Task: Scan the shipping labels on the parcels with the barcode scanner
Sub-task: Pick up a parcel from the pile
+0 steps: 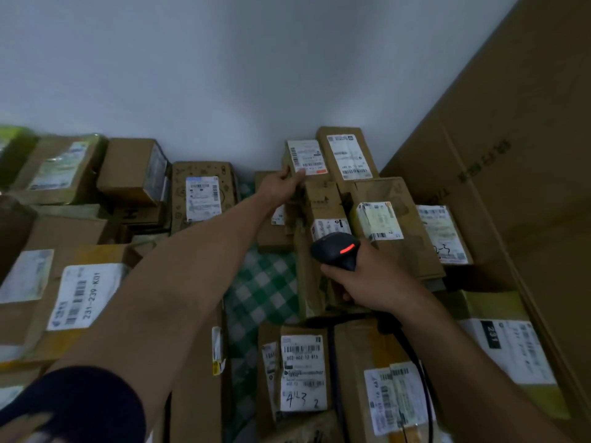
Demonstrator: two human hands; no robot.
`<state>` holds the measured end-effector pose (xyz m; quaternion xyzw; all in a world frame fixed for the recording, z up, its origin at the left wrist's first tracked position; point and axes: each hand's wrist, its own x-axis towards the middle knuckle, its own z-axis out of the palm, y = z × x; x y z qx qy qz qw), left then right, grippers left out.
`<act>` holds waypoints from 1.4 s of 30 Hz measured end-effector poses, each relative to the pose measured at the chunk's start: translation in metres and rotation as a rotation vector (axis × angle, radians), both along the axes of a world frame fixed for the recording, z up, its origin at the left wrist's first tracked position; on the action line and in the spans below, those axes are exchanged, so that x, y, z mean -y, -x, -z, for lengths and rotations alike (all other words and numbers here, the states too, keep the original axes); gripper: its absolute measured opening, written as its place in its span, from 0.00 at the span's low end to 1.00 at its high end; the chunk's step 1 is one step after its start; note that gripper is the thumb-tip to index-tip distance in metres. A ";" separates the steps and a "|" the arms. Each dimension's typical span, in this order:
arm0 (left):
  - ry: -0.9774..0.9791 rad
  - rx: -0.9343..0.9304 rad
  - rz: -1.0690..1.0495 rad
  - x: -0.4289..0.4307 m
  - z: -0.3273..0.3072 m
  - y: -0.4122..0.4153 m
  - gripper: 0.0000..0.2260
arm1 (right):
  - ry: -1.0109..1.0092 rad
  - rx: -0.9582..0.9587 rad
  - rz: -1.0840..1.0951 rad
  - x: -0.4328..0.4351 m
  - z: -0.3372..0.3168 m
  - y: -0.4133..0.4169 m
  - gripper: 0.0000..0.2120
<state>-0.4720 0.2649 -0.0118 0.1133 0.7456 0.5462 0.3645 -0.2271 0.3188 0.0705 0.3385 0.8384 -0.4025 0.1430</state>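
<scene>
1. My left hand (282, 188) grips the lower edge of a small labelled parcel (305, 158) by the wall (224, 75).
2. My right hand (371, 279) clasps the barcode scanner (335, 251), red light glowing, just below that parcel.

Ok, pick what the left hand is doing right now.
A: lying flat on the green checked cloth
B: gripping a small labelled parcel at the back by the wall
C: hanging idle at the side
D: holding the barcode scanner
B: the left hand grips the lower corner of the small labelled parcel next to the wall, while the right hand holds the barcode scanner.
</scene>
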 end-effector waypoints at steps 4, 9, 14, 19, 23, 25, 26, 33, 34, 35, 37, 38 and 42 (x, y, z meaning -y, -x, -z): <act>-0.104 -0.031 0.037 0.008 -0.002 -0.007 0.24 | -0.015 0.017 0.037 0.005 0.005 0.000 0.33; 0.373 -0.512 -0.213 0.069 0.044 -0.008 0.21 | -0.102 0.041 0.033 0.009 0.007 0.006 0.35; 0.662 -0.528 -0.327 0.124 0.057 0.001 0.24 | -0.110 0.048 0.056 0.017 0.006 0.006 0.34; 0.683 -0.405 -0.435 0.137 0.061 0.017 0.42 | -0.120 0.040 0.072 0.024 -0.001 0.011 0.33; 0.615 -0.269 -0.483 0.138 0.064 0.008 0.58 | -0.138 0.061 0.072 0.030 -0.002 0.010 0.33; 0.629 -0.259 -0.490 0.137 0.062 0.009 0.60 | -0.140 0.052 0.085 0.031 -0.001 0.008 0.33; 0.636 -0.257 -0.482 0.136 0.061 0.009 0.60 | -0.136 0.054 0.093 0.031 0.000 0.007 0.33; 0.444 -0.358 -0.578 0.111 0.056 -0.006 0.44 | -0.156 0.055 0.090 0.034 -0.001 0.005 0.33; 0.400 -0.368 -0.601 0.109 0.056 -0.006 0.40 | -0.155 0.053 0.091 0.033 -0.001 0.006 0.33; 0.367 -0.379 -0.617 0.108 0.057 -0.006 0.37 | -0.154 0.051 0.088 0.033 -0.001 0.006 0.34; 0.333 -0.401 -0.644 0.108 0.059 -0.008 0.31 | -0.157 0.052 0.080 0.034 -0.001 0.006 0.34; 0.323 -0.413 -0.660 0.109 0.058 -0.009 0.29 | -0.158 0.050 0.080 0.034 -0.001 0.006 0.34; 0.241 -0.395 -0.686 0.113 0.055 -0.001 0.19 | -0.172 0.029 0.082 0.032 0.000 0.005 0.33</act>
